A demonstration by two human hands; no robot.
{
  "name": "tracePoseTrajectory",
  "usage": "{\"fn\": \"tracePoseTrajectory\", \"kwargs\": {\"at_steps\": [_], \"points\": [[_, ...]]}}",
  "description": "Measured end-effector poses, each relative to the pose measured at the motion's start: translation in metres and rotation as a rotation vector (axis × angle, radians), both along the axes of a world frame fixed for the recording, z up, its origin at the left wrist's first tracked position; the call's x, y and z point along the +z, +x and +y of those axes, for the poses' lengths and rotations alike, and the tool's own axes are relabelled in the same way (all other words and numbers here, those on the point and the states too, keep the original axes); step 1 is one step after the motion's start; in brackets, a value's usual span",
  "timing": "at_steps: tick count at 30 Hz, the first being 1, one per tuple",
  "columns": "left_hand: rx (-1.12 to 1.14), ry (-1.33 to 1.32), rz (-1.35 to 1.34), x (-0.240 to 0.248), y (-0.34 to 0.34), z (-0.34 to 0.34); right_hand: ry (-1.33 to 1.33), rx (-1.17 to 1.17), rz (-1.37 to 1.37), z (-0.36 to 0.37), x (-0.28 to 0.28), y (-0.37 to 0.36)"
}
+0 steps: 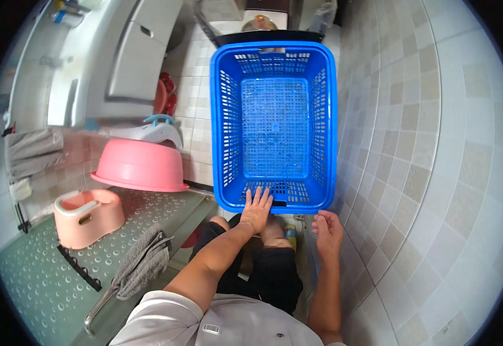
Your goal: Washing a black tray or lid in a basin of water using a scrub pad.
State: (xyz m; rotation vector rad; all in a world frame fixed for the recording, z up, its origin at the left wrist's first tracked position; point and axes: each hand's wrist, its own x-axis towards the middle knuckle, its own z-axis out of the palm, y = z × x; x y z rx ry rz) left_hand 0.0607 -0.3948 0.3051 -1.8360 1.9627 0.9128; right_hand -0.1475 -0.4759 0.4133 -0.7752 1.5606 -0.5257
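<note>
An empty blue plastic basket [274, 124] with perforated walls stands in front of me, its near rim above my knees. My left hand [255, 210] lies flat against the basket's near wall, fingers spread and pointing up. Just below the basket's near right corner, my right hand [328, 229] hovers with fingers loosely curled and holds nothing. Whether it touches the rim I cannot tell.
A tiled wall [424, 173] runs close along the right. To the left, a pink basin [141, 166] lies upside down and a small pink potty [85, 217] sits on a green bumpy mat [44, 277]. A grey towel [142, 265] hangs on a rail. A white washing machine [119, 57] stands at the upper left.
</note>
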Motion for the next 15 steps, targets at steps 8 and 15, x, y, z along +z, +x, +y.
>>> {"fn": "tracePoseTrajectory", "kwargs": {"at_steps": [8,15], "points": [[0.870,-0.495,-0.082,0.015,0.063,-0.062,0.019,0.031,0.026,-0.018,0.002,-0.013],[1.266,-0.044,-0.047,0.016,0.125,-0.096,0.003,0.007,0.111,-0.044,0.001,-0.021]]}}
